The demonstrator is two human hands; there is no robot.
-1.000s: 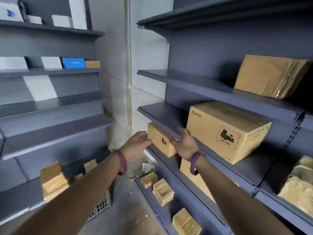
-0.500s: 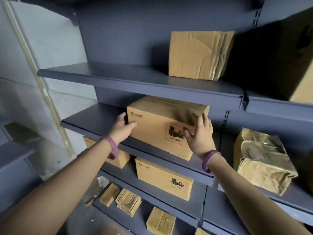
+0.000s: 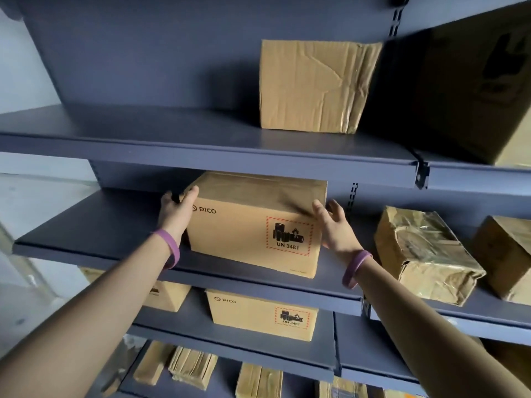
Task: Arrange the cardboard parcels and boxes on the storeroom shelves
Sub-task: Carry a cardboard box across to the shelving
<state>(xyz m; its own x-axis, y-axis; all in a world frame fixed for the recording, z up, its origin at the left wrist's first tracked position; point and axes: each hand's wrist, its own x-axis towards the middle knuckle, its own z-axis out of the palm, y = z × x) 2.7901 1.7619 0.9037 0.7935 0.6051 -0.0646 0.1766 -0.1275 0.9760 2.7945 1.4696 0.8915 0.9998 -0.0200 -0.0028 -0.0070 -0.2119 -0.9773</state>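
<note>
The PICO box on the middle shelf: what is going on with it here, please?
A person has both hands at the PICO box, which stands on the middle shelf. The left hand grips its upper left corner; the right hand is open at its right edge. A crumpled cardboard box sits on the shelf above, a tape-wrapped parcel to the right, and a second PICO box on the shelf below.

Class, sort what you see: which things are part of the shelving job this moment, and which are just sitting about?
In the job: printed box, left hand, right hand, middle shelf.
Sitting about: creased box above, wrapped parcel on the right, second printed box below.
</note>
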